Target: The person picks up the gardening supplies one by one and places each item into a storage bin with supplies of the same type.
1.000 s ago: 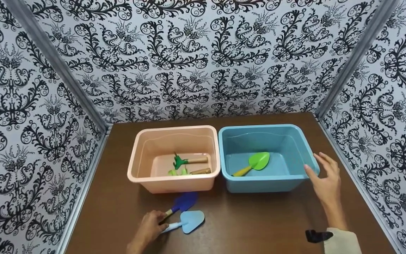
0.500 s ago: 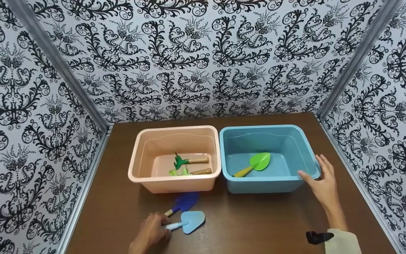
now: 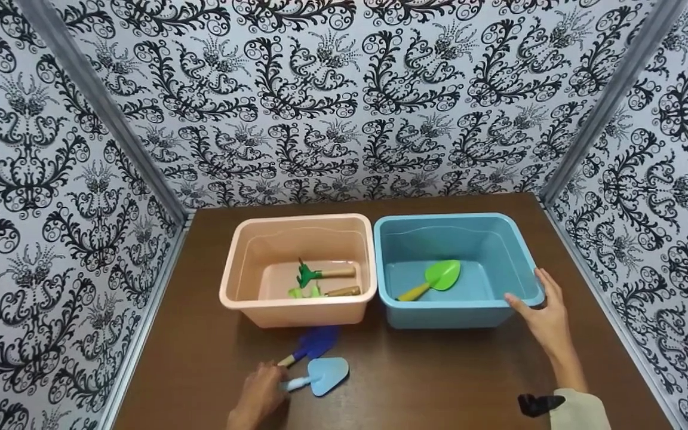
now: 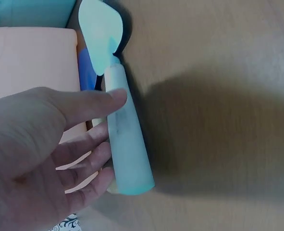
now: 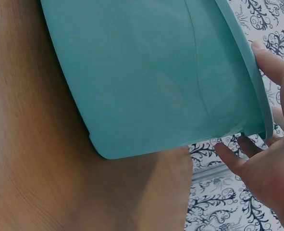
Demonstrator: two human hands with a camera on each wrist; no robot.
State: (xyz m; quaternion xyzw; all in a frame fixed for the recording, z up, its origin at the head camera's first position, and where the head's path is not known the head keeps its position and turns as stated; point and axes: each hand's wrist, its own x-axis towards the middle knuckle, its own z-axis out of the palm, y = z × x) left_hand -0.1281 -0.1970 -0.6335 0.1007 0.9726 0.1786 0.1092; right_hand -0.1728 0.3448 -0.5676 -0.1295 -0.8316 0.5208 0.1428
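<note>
A light blue toy trowel [image 3: 328, 375] lies on the table. My left hand [image 3: 260, 389] holds its handle [image 4: 127, 139], the thumb across the top and the fingers along the side. A dark blue toy shovel [image 3: 318, 342] with a wooden handle lies just behind it, partly hidden by that hand. My right hand [image 3: 550, 319] grips the front right corner of the blue tub [image 3: 448, 315], the thumb at the rim and the fingers at the outer side. Inside this tub rests a green trowel [image 3: 443, 275] with a yellow handle.
To the left of the blue tub, nearly touching it, stands a peach tub [image 3: 302, 313]. It holds a green hand rake [image 3: 306, 275] and a light green tool [image 3: 305, 292] with a wooden handle, partly hidden by the front wall. Patterned walls [image 3: 344, 107] enclose the brown table [image 3: 415, 382].
My left hand has slid slightly right along the light blue trowel's handle, covering more of it. The right hand's spread fingers have closed in on the blue tub's corner.
</note>
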